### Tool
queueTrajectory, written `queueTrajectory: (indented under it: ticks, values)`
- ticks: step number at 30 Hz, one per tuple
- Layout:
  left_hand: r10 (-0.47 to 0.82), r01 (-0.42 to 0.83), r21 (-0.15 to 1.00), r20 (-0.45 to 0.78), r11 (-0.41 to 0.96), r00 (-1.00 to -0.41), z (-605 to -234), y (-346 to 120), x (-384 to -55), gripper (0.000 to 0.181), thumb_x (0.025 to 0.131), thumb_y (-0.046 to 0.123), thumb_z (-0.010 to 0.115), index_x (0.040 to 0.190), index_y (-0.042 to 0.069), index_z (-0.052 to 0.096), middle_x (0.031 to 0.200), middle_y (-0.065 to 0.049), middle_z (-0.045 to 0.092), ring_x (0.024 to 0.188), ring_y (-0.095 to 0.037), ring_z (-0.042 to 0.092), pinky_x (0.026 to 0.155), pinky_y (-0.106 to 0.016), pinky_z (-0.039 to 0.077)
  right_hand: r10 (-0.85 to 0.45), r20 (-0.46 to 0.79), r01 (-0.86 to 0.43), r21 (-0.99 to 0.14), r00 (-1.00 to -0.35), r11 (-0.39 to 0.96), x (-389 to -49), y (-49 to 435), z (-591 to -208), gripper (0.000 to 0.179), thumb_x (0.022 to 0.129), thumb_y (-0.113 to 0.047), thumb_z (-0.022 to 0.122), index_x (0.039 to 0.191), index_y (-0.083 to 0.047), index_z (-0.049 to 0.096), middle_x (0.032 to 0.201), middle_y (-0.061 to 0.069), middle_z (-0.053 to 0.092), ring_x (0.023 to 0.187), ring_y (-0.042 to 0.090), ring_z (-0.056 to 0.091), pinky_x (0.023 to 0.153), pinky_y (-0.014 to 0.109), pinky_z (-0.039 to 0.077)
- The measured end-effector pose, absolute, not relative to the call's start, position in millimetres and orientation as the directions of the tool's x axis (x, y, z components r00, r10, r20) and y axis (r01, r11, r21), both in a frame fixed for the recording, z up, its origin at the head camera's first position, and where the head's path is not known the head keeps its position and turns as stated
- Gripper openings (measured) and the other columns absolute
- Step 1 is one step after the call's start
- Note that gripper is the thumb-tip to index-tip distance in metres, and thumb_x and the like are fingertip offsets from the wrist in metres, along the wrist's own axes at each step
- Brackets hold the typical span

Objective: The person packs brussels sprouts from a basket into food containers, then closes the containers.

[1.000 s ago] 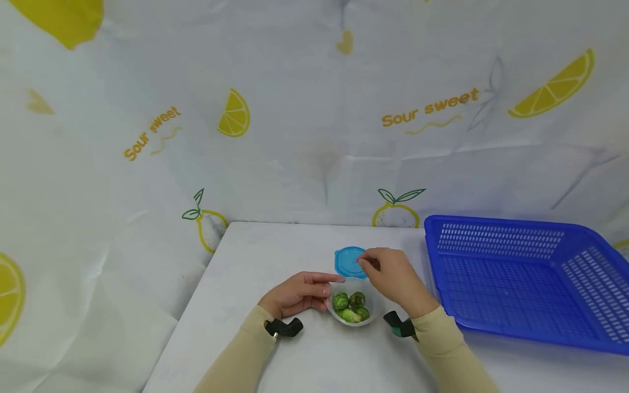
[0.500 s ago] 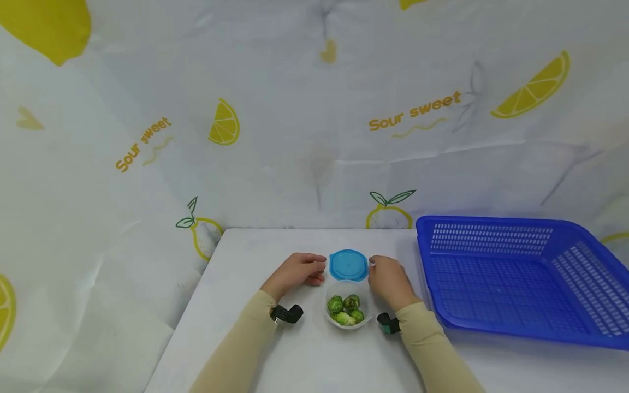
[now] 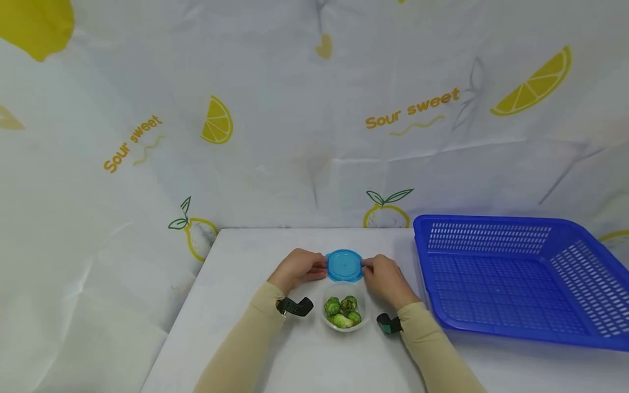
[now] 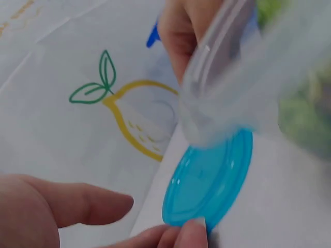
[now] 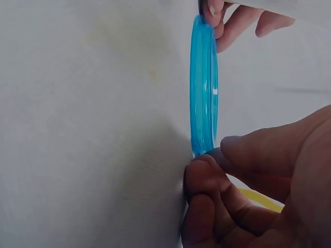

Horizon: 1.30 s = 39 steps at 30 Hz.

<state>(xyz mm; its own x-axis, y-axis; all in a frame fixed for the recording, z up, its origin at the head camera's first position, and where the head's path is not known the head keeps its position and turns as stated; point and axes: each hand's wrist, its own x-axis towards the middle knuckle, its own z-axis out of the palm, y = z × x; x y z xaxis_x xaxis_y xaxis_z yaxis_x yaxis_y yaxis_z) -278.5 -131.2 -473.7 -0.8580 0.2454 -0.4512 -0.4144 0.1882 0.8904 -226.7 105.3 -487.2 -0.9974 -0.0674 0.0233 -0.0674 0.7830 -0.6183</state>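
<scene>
A round blue plastic lid [image 3: 344, 266] lies on the white table behind a clear bowl. My right hand [image 3: 387, 278] pinches the lid's right edge between thumb and curled fingers, seen close in the right wrist view. At its left edge, my left hand [image 3: 301, 268] touches the lid with its fingertips; in the left wrist view the thumb [image 4: 93, 203] stands apart from it. Several Brussels sprouts [image 3: 342, 313] sit in the clear plastic bowl [image 3: 365, 307], which neither hand touches. Part of the bowl covers the upper right of the left wrist view, blurred.
To the right stands a big blue perforated basket [image 3: 511, 292] on the white table [image 3: 245, 262]. Behind the table hangs a white sheet [image 3: 275, 180] printed with lemons. Each wrist wears a black strap [image 3: 295, 307].
My left hand has left the bowl's rim and moved back to the lid's left edge. My right hand has come to the lid's right edge and taken hold there.
</scene>
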Motion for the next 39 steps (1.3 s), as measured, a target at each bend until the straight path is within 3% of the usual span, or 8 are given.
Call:
queueTrajectory:
  ticks: [2, 6, 11, 18, 22, 28, 36, 39]
  values:
    - [0.219, -0.458, 0.879, -0.477, 0.134, -0.851, -472, -130, -276, 0.032, 0.105, 0.014, 0.068, 0.127, -0.009, 0.070, 0.116, -0.018, 0.073, 0.097, -0.021, 0.077, 0.105, -0.041, 0.063, -0.056, 0.024, -0.058, -0.633, -0.998, 0.772, -227, 104, -487, 0.029, 0.104, -0.004, 0.060, 0.126, 0.006, 0.077, 0.115, 0.022, 0.075, 0.100, 0.028, 0.068, 0.090, 0.051, 0.060]
    - [0.195, -0.508, 0.859, -0.511, 0.068, -0.838, -469, -129, -274, 0.033, 0.103, 0.012, 0.069, 0.129, -0.009, 0.068, 0.122, -0.020, 0.069, 0.097, -0.022, 0.075, 0.104, -0.039, 0.063, -0.027, 0.059, -0.059, -0.646, -0.998, 0.761, -227, 103, -488, 0.026, 0.103, -0.003, 0.062, 0.120, 0.004, 0.081, 0.118, 0.022, 0.077, 0.108, 0.033, 0.073, 0.094, 0.053, 0.061]
    - [0.200, -0.526, 0.850, -0.517, 0.006, -0.833, -464, -129, -272, 0.033, 0.099, 0.010, 0.072, 0.128, -0.008, 0.068, 0.120, -0.018, 0.067, 0.097, -0.022, 0.074, 0.105, -0.038, 0.063, 0.016, 0.080, -0.040, -0.656, -0.997, 0.753, -225, 102, -486, 0.027, 0.104, -0.006, 0.062, 0.121, 0.003, 0.081, 0.119, 0.021, 0.079, 0.112, 0.036, 0.075, 0.095, 0.054, 0.063]
    - [0.161, -0.410, 0.912, -0.406, 0.008, -0.900, -452, -132, -267, 0.026, 0.102, 0.008, 0.072, 0.126, -0.003, 0.075, 0.113, -0.014, 0.075, 0.095, -0.016, 0.076, 0.095, -0.031, 0.066, 0.110, 0.097, 0.004, -0.729, -0.989, 0.685, -220, 98, -469, 0.028, 0.107, -0.010, 0.060, 0.126, -0.003, 0.079, 0.116, 0.016, 0.080, 0.106, 0.030, 0.073, 0.091, 0.050, 0.062]
    - [0.150, -0.348, 0.938, -0.344, 0.000, -0.927, -445, -135, -262, 0.022, 0.102, 0.005, 0.072, 0.122, 0.000, 0.078, 0.113, -0.013, 0.076, 0.092, -0.014, 0.076, 0.089, -0.027, 0.066, 0.150, 0.174, -0.032, -0.751, -0.973, 0.660, -210, 95, -453, 0.023, 0.108, -0.011, 0.063, 0.123, -0.006, 0.080, 0.116, 0.016, 0.080, 0.110, 0.033, 0.075, 0.091, 0.050, 0.063]
    - [0.194, -0.266, 0.964, -0.259, -0.006, -0.946, -431, -138, -247, 0.021, 0.103, 0.004, 0.071, 0.122, -0.002, 0.076, 0.114, -0.015, 0.075, 0.093, -0.015, 0.078, 0.090, -0.030, 0.067, 0.151, 0.250, -0.119, -0.806, -0.957, 0.580, -190, 98, -430, 0.016, 0.106, -0.008, 0.068, 0.118, -0.005, 0.078, 0.115, 0.017, 0.080, 0.110, 0.034, 0.075, 0.095, 0.054, 0.064]
    - [0.265, -0.156, 0.988, -0.152, 0.005, -0.952, -425, -153, -216, 0.021, 0.102, 0.007, 0.073, 0.121, -0.002, 0.073, 0.110, -0.013, 0.078, 0.096, -0.017, 0.079, 0.092, -0.031, 0.067, 0.052, 0.264, -0.186, -0.792, -0.963, 0.581, -163, 110, -420, 0.034, 0.100, -0.013, 0.079, 0.134, -0.013, 0.074, 0.109, 0.004, 0.079, 0.103, 0.021, 0.075, 0.087, 0.022, 0.060]
    - [0.287, -0.133, 0.991, -0.131, 0.014, -0.949, -424, -157, -208, 0.026, 0.103, 0.009, 0.072, 0.125, -0.003, 0.071, 0.111, -0.012, 0.078, 0.097, -0.017, 0.079, 0.093, -0.031, 0.066, 0.016, 0.228, -0.181, -0.811, -0.974, 0.556, -154, 114, -417, 0.026, 0.100, -0.013, 0.079, 0.126, -0.014, 0.080, 0.112, 0.004, 0.080, 0.104, 0.020, 0.075, 0.086, 0.017, 0.059]
